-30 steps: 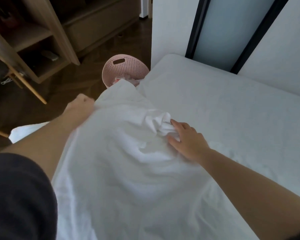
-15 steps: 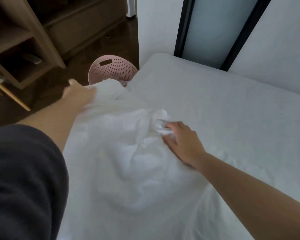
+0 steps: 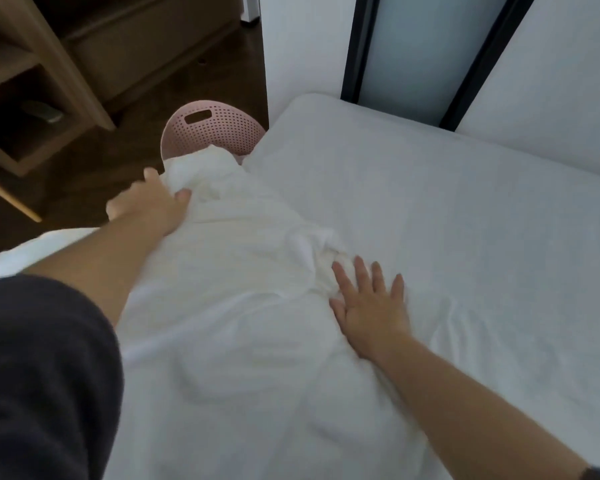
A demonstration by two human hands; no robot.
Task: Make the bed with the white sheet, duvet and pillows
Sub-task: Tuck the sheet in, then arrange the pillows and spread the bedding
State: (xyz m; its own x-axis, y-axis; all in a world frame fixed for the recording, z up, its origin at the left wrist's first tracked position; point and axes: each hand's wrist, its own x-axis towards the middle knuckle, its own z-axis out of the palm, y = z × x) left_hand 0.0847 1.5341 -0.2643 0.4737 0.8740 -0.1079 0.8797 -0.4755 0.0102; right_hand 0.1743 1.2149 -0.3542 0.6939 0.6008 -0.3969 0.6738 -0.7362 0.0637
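left hand (image 3: 149, 207): centre left, thumb and fingers gripping sheet (image 3: 229, 306) edge | right hand (image 3: 371, 306): centre, fingers spread flat on sheet | basket (image 3: 212, 129): upper centre-left, behind sheet

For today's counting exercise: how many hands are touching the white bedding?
2. The left hand grips the bunched white sheet beside the pink basket; the right hand lies flat on the sheet, nearer the camera. None seems hidden.
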